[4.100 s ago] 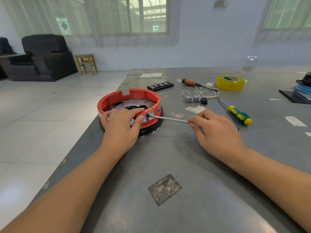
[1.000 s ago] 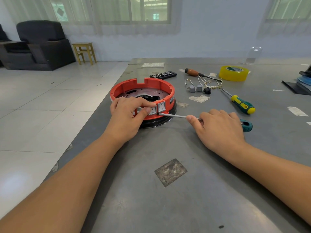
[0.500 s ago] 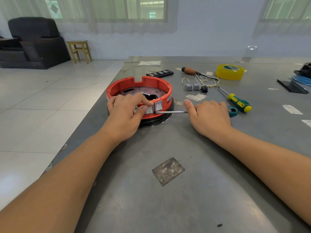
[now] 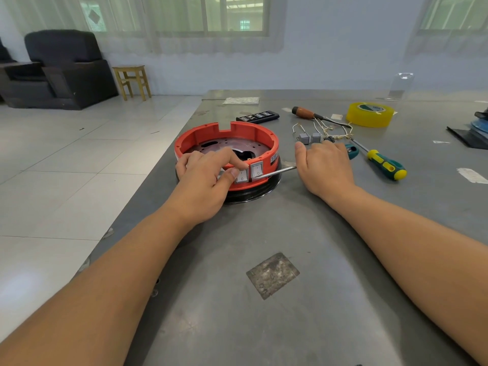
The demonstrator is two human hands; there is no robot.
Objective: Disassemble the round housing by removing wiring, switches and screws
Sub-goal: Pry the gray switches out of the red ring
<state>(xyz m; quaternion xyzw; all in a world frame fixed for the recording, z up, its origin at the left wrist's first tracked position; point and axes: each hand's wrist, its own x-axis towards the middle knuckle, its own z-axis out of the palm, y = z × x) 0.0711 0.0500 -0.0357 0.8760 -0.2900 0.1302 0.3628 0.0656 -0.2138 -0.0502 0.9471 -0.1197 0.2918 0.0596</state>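
Observation:
The round red housing (image 4: 266, 140) sits on a black base near the table's left edge. Two grey rocker switches (image 4: 257, 170) are set in its near wall. My left hand (image 4: 204, 178) grips the near rim, thumb against the left switch. My right hand (image 4: 326, 167) holds a teal-handled screwdriver (image 4: 280, 171); its metal shaft lies flat and its tip touches the lower edge of the right switch. A bundle of loose wires with two small grey parts (image 4: 313, 137) lies on the table behind my right hand.
On the grey metal table (image 4: 290, 326) lie a green-and-yellow screwdriver (image 4: 384, 166), a brown-handled tool (image 4: 303, 112), a yellow tape roll (image 4: 369, 114) and a black remote (image 4: 257, 117). Dark items sit at the far right edge. The table's left edge drops to a tiled floor.
My right hand has swung away from me with the screwdriver, so the shaft now angles up to the right while the tip stays at the right switch. My left hand kept its grip.

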